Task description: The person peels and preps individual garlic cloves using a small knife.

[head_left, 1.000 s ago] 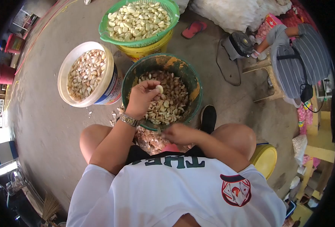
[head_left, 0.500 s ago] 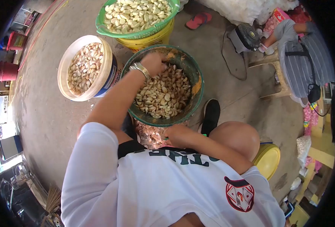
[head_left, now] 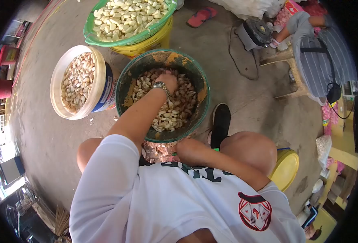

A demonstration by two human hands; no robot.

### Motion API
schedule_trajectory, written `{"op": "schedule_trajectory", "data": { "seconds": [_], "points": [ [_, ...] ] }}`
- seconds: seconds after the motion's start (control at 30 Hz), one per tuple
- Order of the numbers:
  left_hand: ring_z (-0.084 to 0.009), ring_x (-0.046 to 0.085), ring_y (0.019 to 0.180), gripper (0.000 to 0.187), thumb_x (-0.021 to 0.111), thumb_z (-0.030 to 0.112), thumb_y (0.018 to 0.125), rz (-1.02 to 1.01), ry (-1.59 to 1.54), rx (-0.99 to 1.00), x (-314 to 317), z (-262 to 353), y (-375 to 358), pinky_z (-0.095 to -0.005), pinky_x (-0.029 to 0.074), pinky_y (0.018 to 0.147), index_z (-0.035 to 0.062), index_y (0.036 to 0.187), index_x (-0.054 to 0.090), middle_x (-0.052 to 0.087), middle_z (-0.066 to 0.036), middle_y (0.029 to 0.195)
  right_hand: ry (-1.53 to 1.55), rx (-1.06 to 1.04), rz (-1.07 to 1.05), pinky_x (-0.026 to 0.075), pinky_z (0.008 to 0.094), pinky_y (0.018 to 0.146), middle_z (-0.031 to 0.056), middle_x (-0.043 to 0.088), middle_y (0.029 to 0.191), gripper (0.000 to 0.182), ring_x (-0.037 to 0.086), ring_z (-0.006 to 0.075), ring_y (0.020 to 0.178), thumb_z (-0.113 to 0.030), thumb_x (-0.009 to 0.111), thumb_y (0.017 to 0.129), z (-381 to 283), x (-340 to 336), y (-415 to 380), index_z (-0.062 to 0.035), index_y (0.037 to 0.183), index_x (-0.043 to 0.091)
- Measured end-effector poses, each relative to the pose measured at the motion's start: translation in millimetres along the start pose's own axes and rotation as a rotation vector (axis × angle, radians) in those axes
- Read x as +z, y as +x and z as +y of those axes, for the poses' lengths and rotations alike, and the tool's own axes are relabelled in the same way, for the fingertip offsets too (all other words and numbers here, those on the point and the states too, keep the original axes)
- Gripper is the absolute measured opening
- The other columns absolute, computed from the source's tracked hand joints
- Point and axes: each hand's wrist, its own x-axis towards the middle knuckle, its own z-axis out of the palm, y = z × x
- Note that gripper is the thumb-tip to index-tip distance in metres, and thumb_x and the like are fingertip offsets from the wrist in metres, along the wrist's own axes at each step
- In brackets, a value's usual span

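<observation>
My left hand (head_left: 169,82), with a metal watch on the wrist, reaches down into a green tub (head_left: 204,115) and touches the garlic cloves (head_left: 171,116) inside; its fingertips are hidden among them. My right hand (head_left: 185,149) is low by the near rim of the tub, in front of my shirt. Its fingers are mostly hidden, and small bits of green show beside it. Loose peels (head_left: 158,150) lie under the near side of the tub.
A white bucket (head_left: 56,87) of unpeeled cloves stands left. Behind is a green basket (head_left: 90,33) of peeled cloves on a yellow bucket (head_left: 162,38). A flip-flop (head_left: 202,17), another person's arm (head_left: 283,35) and a yellow lid (head_left: 287,170) are also in view.
My left hand has moved from the tub's far rim down into the cloves. The view has shifted, so the tub and buckets appear further left. My right hand has stayed low by the near rim.
</observation>
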Motion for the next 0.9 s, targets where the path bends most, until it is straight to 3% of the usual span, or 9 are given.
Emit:
{"op": "schedule_trajectory", "data": {
  "seconds": [0.07, 0.13, 0.23, 0.27, 0.37, 0.4, 0.5, 0.7, 0.9],
  "points": [
    [-0.0261, 0.056, 0.086, 0.024, 0.052, 0.008, 0.075, 0.197, 0.154, 0.169, 44.4, -19.9, 13.1, -0.0363, 0.048, 0.072, -0.0024, 0.096, 0.056, 0.052, -0.020, 0.101, 0.007, 0.014, 0.027, 0.043, 0.0400, 0.068, 0.0203, 0.057, 0.075, 0.027, 0.056, 0.0338, 0.075, -0.026, 0.053, 0.075, 3.5, 3.8, 2.7, 0.0003, 0.083, 0.057],
    [-0.0268, 0.059, 0.072, 0.024, 0.055, 0.004, 0.072, 0.205, 0.105, 0.158, 56.5, -19.5, 12.5, -0.0362, 0.050, 0.066, -0.0036, 0.094, 0.055, 0.058, -0.018, 0.085, 0.061, 0.007, 0.066, 0.044, 0.0400, 0.068, 0.0197, 0.058, 0.076, 0.026, 0.056, 0.0341, 0.074, -0.024, 0.052, 0.076, 8.1, 7.5, 7.4, -0.0005, 0.084, 0.058],
    [-0.0279, 0.058, 0.076, 0.025, 0.055, 0.007, 0.072, 0.073, -0.091, -0.005, 42.7, -17.9, -12.6, -0.0384, 0.049, 0.067, -0.0012, 0.096, 0.056, 0.058, -0.019, 0.086, 0.123, -0.010, 0.126, 0.044, 0.0381, 0.066, 0.0183, 0.058, 0.074, 0.025, 0.056, 0.0321, 0.070, -0.022, 0.051, 0.076, 10.1, 6.1, 7.4, -0.0022, 0.090, 0.058],
    [-0.0270, 0.058, 0.076, 0.026, 0.055, 0.011, 0.074, 0.083, -0.234, -0.147, 36.9, -18.6, -17.1, -0.0364, 0.049, 0.065, -0.0007, 0.097, 0.055, 0.058, -0.018, 0.083, 0.138, -0.018, 0.147, 0.045, 0.0372, 0.065, 0.0177, 0.058, 0.074, 0.026, 0.057, 0.0311, 0.069, -0.022, 0.051, 0.076, 10.4, 3.5, 7.2, -0.0029, 0.093, 0.058],
    [-0.0227, 0.058, 0.074, 0.025, 0.055, 0.015, 0.075, 0.247, -0.624, -0.120, 21.1, -28.1, -56.3, -0.0349, 0.048, 0.063, -0.0008, 0.095, 0.055, 0.058, -0.015, 0.083, 0.341, -0.038, 0.220, 0.044, 0.0399, 0.064, 0.0190, 0.058, 0.076, 0.021, 0.056, 0.0324, 0.069, -0.024, 0.051, 0.075, 7.1, -9.8, -0.3, -0.0061, 0.081, 0.060],
    [-0.0184, 0.056, 0.074, 0.022, 0.053, 0.016, 0.079, 0.181, -0.759, -0.088, 24.3, -35.9, -61.5, -0.0358, 0.047, 0.065, 0.0021, 0.096, 0.053, 0.057, -0.009, 0.086, 0.355, -0.027, 0.120, 0.045, 0.0315, 0.059, 0.0110, 0.058, 0.064, 0.025, 0.057, 0.0203, 0.059, -0.020, 0.052, 0.077, 5.7, -15.4, -0.3, -0.0077, 0.098, 0.058],
    [-0.0147, 0.054, 0.078, 0.020, 0.047, 0.017, 0.083, -0.131, -1.816, -0.008, 36.7, -46.6, -87.6, -0.0377, 0.045, 0.068, 0.0087, 0.101, 0.050, 0.056, -0.003, 0.090, 0.504, -0.069, -0.060, 0.044, 0.0330, 0.057, 0.0101, 0.058, 0.063, 0.022, 0.056, 0.0209, 0.057, -0.021, 0.050, 0.078, -0.4, -21.8, -4.8, -0.0053, 0.091, 0.059],
    [-0.0120, 0.052, 0.080, 0.022, 0.047, 0.015, 0.084, -0.123, -2.110, -0.016, 21.8, -39.4, -161.2, -0.0319, 0.043, 0.070, 0.0128, 0.106, 0.047, 0.054, 0.000, 0.093, 0.043, -0.039, 0.229, 0.043, 0.0406, 0.059, 0.0180, 0.056, 0.062, 0.032, 0.055, 0.0342, 0.060, -0.030, 0.048, 0.077, 2.1, -4.3, 7.3, -0.0012, 0.070, 0.059],
    [-0.0135, 0.054, 0.081, 0.027, 0.051, 0.006, 0.080, 0.133, -2.162, 0.097, 27.3, -22.8, -187.1, -0.0261, 0.045, 0.069, 0.0049, 0.106, 0.046, 0.054, -0.002, 0.094, 0.976, 0.019, 0.453, 0.039, 0.0231, 0.046, 0.0062, 0.056, 0.061, 0.030, 0.050, 0.0096, 0.051, -0.029, 0.039, 0.086, -1.2, -16.0, 12.3, -0.0019, 0.085, 0.052]
  ]
}}
